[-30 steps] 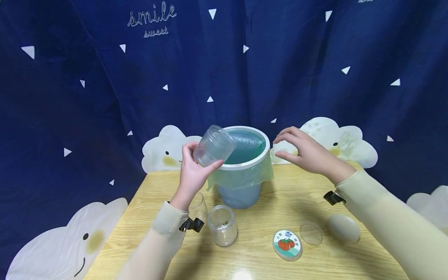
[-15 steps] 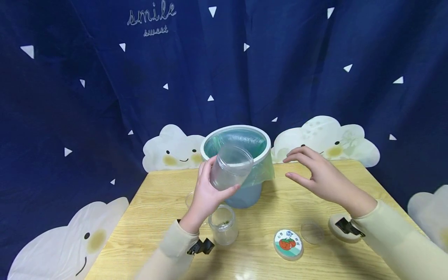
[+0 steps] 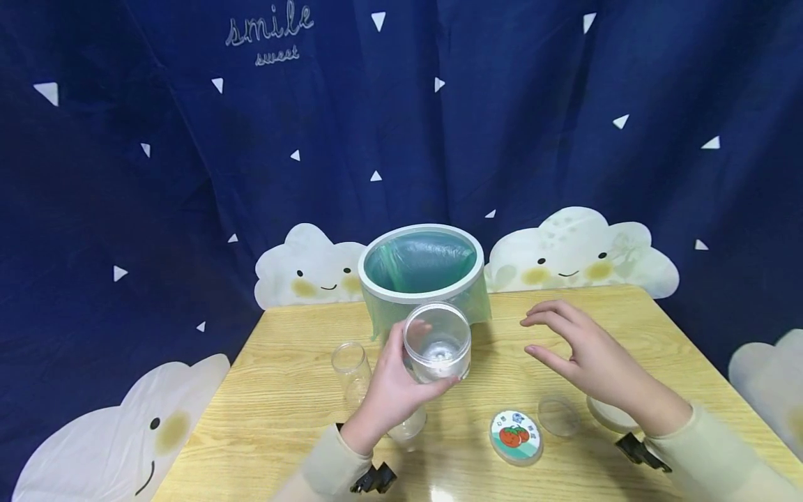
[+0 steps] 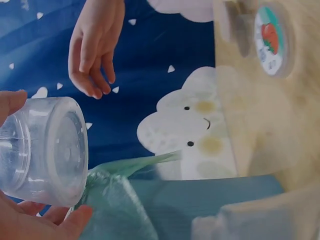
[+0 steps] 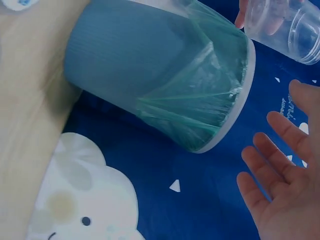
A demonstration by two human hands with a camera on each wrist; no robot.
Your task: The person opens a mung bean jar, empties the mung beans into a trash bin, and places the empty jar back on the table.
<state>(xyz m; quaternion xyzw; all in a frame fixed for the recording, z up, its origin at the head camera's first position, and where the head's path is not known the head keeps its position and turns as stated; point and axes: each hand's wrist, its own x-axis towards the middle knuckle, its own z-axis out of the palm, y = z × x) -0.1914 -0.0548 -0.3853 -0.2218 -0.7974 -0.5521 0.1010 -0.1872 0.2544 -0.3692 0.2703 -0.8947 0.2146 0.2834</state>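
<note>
My left hand (image 3: 401,390) grips a clear plastic jar (image 3: 439,341) round its side, its mouth facing up toward me. The jar looks empty and hangs in front of a bin (image 3: 422,298) with a white rim and a green liner. In the left wrist view the base of the jar (image 4: 65,150) shows between thumb and fingers. To the right, my right hand (image 3: 586,355) hovers over the table with fingers loosely bent and nothing in them; the right wrist view shows the same bare right hand (image 5: 285,170).
Behind my left hand stands another clear jar (image 3: 351,366), and a further jar (image 3: 410,427) is partly hidden under it. A lid with a tomato picture (image 3: 516,438), a clear disc (image 3: 558,416) and a pale lid (image 3: 611,415) lie on the wooden table (image 3: 276,418).
My left hand has brought the jar from its tilt over the bin down and toward me, turning it upright. My right hand has sunk lower and moved slightly right.
</note>
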